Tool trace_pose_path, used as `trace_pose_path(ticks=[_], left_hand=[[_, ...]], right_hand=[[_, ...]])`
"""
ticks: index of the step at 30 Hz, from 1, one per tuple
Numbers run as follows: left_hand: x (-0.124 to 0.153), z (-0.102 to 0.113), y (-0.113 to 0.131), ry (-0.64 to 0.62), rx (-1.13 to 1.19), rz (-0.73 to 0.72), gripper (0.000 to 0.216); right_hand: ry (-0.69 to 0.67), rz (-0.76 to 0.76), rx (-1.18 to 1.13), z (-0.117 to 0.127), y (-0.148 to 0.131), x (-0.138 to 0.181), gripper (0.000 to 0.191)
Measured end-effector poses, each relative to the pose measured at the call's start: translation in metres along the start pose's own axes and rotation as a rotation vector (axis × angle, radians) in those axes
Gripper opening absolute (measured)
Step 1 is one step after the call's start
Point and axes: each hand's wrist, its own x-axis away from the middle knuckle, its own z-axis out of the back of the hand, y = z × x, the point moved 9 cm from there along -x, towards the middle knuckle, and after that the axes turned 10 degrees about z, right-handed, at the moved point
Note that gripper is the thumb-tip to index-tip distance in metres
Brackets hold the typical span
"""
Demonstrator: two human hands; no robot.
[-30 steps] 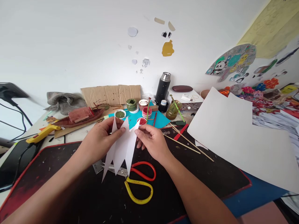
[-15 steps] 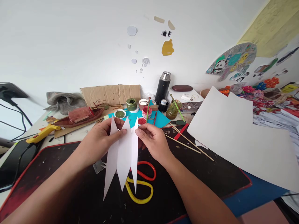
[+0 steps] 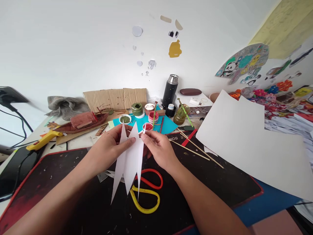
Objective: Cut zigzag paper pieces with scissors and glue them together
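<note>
Drawn slightly up and turned since the earlier frame, the pointed zigzag-folded white paper (image 3: 132, 163) hangs above the red-and-yellow-handled metal scissors (image 3: 143, 190), pinched in the fingers of the left hand (image 3: 110, 147) near its middle fold and those of the right hand (image 3: 160, 148) at its right edge. Its points look cut and creases made; it stands part-opened, and I can't tell what else is left.

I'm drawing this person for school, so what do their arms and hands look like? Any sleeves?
No sleeves show. The left forearm and right forearm are bare, narrowing towards the wrists, with no watch or bracelet in sight. The left hand and right hand wear no gloves. I see no rings, but some fingers are partly hidden.
</note>
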Motion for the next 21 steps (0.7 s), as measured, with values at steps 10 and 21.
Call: trace_pose_path(ticks=[10, 21], left_hand=[[-0.007, 0.002, -0.011, -0.012, -0.017, 0.052, 0.049], [-0.003, 0.001, -0.004, 0.027, 0.014, 0.02, 0.041]], right_hand=[[-0.024, -0.048, 0.016, -0.001, 0.006, 0.0, 0.046], [-0.022, -0.02, 0.006, -0.003, 0.003, 0.001, 0.041]])
